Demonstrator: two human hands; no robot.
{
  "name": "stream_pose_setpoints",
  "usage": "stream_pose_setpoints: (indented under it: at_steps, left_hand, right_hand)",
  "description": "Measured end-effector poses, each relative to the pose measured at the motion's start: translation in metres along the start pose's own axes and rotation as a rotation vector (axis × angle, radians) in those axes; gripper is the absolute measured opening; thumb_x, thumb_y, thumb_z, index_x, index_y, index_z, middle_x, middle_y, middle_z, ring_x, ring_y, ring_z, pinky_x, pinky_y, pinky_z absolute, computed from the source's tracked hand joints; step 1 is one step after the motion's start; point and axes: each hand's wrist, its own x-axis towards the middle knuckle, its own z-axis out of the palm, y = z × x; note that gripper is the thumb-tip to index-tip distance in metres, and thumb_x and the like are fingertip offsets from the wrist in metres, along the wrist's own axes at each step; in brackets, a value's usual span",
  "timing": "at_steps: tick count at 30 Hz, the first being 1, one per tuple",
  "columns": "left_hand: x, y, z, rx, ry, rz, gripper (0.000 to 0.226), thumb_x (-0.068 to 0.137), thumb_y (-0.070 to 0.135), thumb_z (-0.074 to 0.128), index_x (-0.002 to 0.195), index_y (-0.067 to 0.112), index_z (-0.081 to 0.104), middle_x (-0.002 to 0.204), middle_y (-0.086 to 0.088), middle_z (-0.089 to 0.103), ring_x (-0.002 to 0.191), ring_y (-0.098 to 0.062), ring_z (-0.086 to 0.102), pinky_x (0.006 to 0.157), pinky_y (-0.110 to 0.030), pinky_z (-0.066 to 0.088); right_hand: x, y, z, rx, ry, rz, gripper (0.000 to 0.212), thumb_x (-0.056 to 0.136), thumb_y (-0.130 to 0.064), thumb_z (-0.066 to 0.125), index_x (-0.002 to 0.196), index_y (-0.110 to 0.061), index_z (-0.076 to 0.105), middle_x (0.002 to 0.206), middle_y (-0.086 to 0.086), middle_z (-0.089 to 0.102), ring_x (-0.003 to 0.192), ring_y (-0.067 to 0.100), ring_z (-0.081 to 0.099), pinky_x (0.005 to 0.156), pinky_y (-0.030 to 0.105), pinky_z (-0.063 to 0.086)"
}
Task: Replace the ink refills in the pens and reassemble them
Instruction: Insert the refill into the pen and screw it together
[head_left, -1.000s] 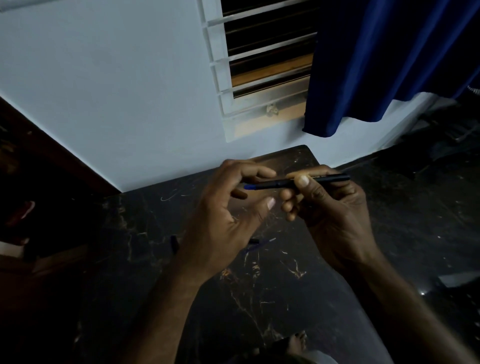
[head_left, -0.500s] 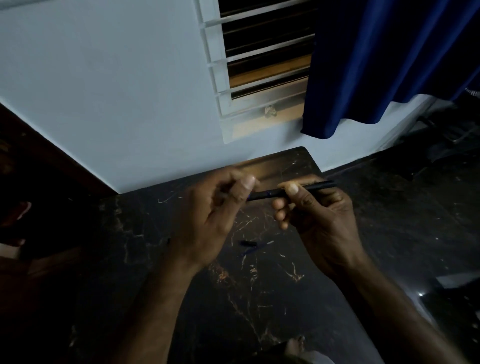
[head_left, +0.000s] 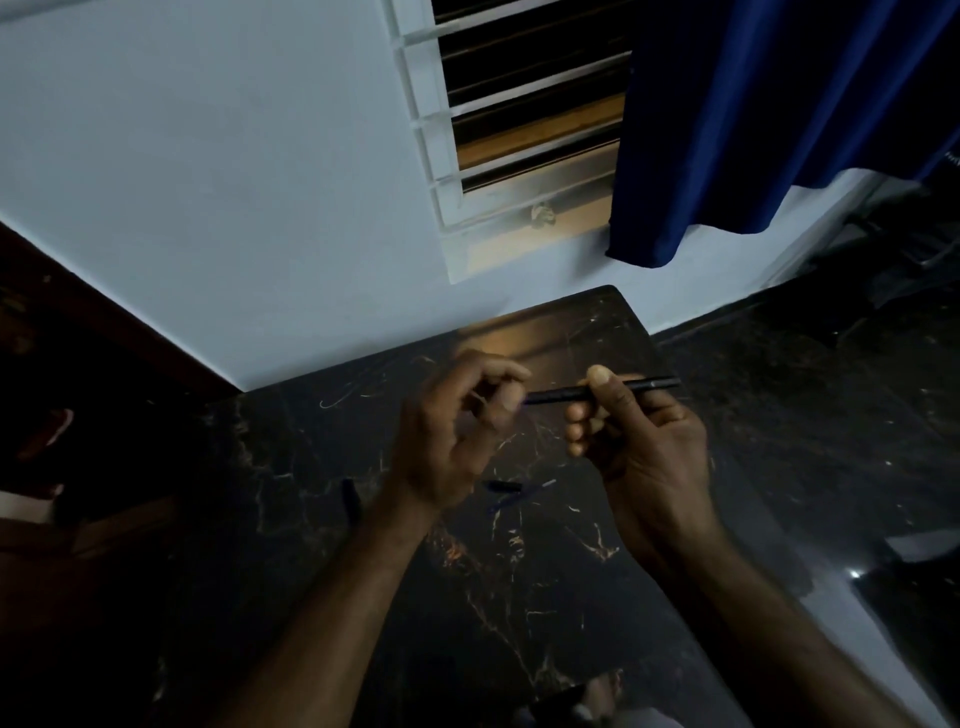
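Note:
My right hand (head_left: 641, 441) holds a dark pen (head_left: 561, 396) level above the table, thumb on top, with the pen's back end sticking out to the right. My left hand (head_left: 452, 431) is blurred; its thumb and fingers pinch the pen's left end, which they hide. On the black marble table (head_left: 519, 597) below the hands lie a short dark pen piece (head_left: 504, 487) and a thin blue refill (head_left: 522, 496). A dark cap-like piece (head_left: 351, 500) lies left of my left wrist.
The table butts against a pale wall (head_left: 234, 182) with a barred window (head_left: 519, 114). A dark blue curtain (head_left: 753, 114) hangs at the right. Dark glossy floor (head_left: 831, 415) lies right of the table; dark wooden furniture (head_left: 62, 364) stands at the left.
The pen's blue tip, bare a second ago, is now covered by my left fingers. Both hands have sunk slightly and my left hand is turning at the pen's end.

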Motion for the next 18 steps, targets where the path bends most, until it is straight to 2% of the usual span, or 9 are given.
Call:
stream_pose_setpoints:
  at_steps: [1, 2, 4, 6, 9, 12, 18]
  left_hand:
    - [-0.007, -0.017, 0.008, -0.079, 0.028, -0.153, 0.032, 0.109, 0.032, 0.050, 0.112, 0.010, 0.073, 0.092, 0.002, 0.069, 0.078, -0.014, 0.069, 0.067, -0.028, 0.056]
    - [-0.016, -0.036, 0.018, -0.062, 0.026, -0.292, 0.033, 0.109, 0.035, 0.048, 0.115, 0.013, 0.073, 0.092, 0.003, 0.070, 0.079, -0.014, 0.069, 0.067, -0.031, 0.058]
    - [-0.037, -0.079, 0.035, 0.183, -0.131, -0.453, 0.022, 0.109, 0.027, 0.055, 0.118, 0.018, 0.074, 0.105, 0.003, 0.073, 0.092, -0.016, 0.072, 0.076, -0.033, 0.061]
    - [-0.061, -0.116, 0.052, 0.367, -0.386, -0.464, 0.023, 0.104, 0.012, 0.066, 0.125, 0.018, 0.073, 0.121, 0.001, 0.069, 0.102, -0.020, 0.071, 0.083, -0.028, 0.059]
    - [-0.087, -0.152, 0.069, 0.459, -0.649, -0.474, 0.041, 0.098, 0.009, 0.071, 0.137, 0.022, 0.067, 0.138, 0.003, 0.058, 0.116, -0.017, 0.064, 0.097, -0.028, 0.056]
    - [-0.098, -0.170, 0.080, 0.500, -0.706, -0.485, 0.042, 0.096, 0.008, 0.071, 0.137, 0.019, 0.068, 0.142, 0.001, 0.055, 0.124, -0.020, 0.062, 0.108, -0.035, 0.052]
    - [-0.095, -0.184, 0.086, 0.488, -0.647, -0.424, 0.017, 0.092, 0.011, 0.077, 0.109, 0.012, 0.078, 0.119, -0.005, 0.064, 0.111, -0.026, 0.065, 0.098, -0.041, 0.053]
  right_hand:
    - [0.000, 0.004, -0.007, 0.001, 0.055, 0.003, 0.016, 0.096, -0.018, 0.070, 0.095, -0.002, 0.070, 0.075, 0.014, 0.069, 0.064, 0.023, 0.066, 0.057, 0.031, 0.055]
    - [-0.001, 0.006, -0.014, 0.001, 0.099, 0.005, 0.017, 0.096, -0.017, 0.070, 0.096, 0.000, 0.069, 0.074, 0.013, 0.069, 0.065, 0.024, 0.066, 0.057, 0.031, 0.055]
    - [-0.005, 0.007, -0.029, -0.007, 0.152, 0.013, 0.017, 0.096, -0.016, 0.070, 0.098, 0.001, 0.069, 0.074, 0.013, 0.069, 0.066, 0.024, 0.067, 0.057, 0.030, 0.055]
    - [-0.012, 0.004, -0.042, -0.022, 0.181, 0.030, 0.018, 0.093, -0.018, 0.071, 0.097, -0.001, 0.070, 0.074, 0.014, 0.071, 0.064, 0.023, 0.068, 0.056, 0.029, 0.056]
    - [-0.025, -0.001, -0.061, -0.051, 0.228, 0.066, 0.016, 0.089, -0.019, 0.073, 0.093, -0.004, 0.071, 0.074, 0.014, 0.070, 0.064, 0.023, 0.068, 0.056, 0.030, 0.057]
    - [-0.037, -0.002, -0.073, -0.064, 0.266, 0.113, 0.011, 0.090, -0.019, 0.070, 0.091, -0.008, 0.073, 0.077, 0.014, 0.070, 0.067, 0.024, 0.068, 0.058, 0.030, 0.058]
    - [-0.053, 0.002, -0.082, -0.102, 0.294, 0.140, 0.011, 0.091, -0.019, 0.069, 0.088, -0.011, 0.077, 0.081, 0.013, 0.072, 0.071, 0.025, 0.069, 0.059, 0.029, 0.058]
